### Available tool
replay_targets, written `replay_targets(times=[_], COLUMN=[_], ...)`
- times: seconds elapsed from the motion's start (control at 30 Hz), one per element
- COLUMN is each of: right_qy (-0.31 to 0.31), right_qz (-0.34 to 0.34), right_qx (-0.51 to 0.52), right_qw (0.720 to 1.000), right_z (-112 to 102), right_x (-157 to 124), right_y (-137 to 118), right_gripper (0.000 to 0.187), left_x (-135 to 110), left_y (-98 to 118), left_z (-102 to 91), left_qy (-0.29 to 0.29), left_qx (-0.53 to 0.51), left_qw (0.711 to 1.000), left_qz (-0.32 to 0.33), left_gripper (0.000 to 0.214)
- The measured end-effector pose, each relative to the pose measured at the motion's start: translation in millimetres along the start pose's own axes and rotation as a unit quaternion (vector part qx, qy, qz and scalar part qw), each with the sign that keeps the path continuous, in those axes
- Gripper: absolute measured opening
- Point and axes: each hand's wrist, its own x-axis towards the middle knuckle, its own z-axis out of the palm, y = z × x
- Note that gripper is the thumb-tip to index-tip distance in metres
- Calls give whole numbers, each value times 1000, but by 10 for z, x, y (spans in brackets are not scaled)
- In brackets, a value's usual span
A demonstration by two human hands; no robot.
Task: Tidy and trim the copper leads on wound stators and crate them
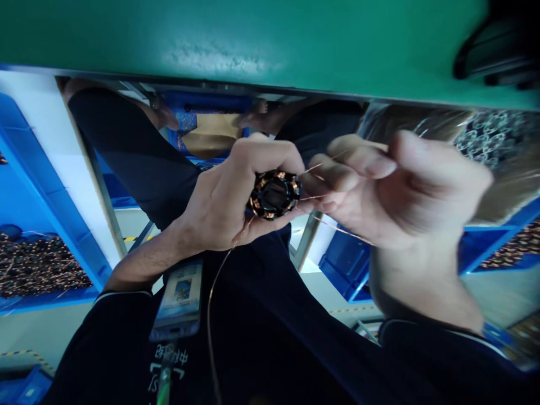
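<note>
My left hand (223, 208) is closed around a small round stator (274, 194) with copper windings and a black core, held in front of my lap. My right hand (396, 191), slightly blurred, is just right of it. Its thumb and fingers pinch thin copper wire ends (312, 169) that stick out from the stator's side. One long copper wire (211, 315) hangs down from the stator over my dark clothing.
A green table edge (270, 50) runs across the top. A blue bin (37, 264) of several wound coils sits at the left, with more blue bins (498, 247) at the right. A clear bag of parts (485, 135) lies at the upper right. An ID badge (181, 292) hangs on my chest.
</note>
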Motion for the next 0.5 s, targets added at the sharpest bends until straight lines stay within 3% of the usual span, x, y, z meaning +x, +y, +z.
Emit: replay_targets(times=[0.13, 0.2, 0.27, 0.33, 0.43, 0.5], right_qy=[3, 47, 107, 121, 34, -37], right_qz=[56, 10, -99, -170, -144, -115], right_qx=[-8, -58, -175, -326, -486, -518], right_qw=[998, 997, 974, 922, 861, 847], right_z=[-57, -54, -5, 87, 231, 273], right_x=[125, 89, -27, -174, -296, -276], right_y=[180, 153, 18, -177, -422, -501], right_gripper=[65, 44, 22, 40, 56, 64], left_x=[-18, -39, -65, -95, -128, -128], left_y=[-51, -38, -22, -12, 4, 24], left_z=[75, 76, 53, 23, -2, -6], left_qy=[-5, 0, -15, -26, -29, -42], left_qx=[4, 36, 76, 91, 79, 72], left_qw=[1000, 999, 997, 995, 994, 993], left_qz=[10, -10, -21, -19, -62, -86], left_gripper=[33, 33, 38, 44, 51, 48])
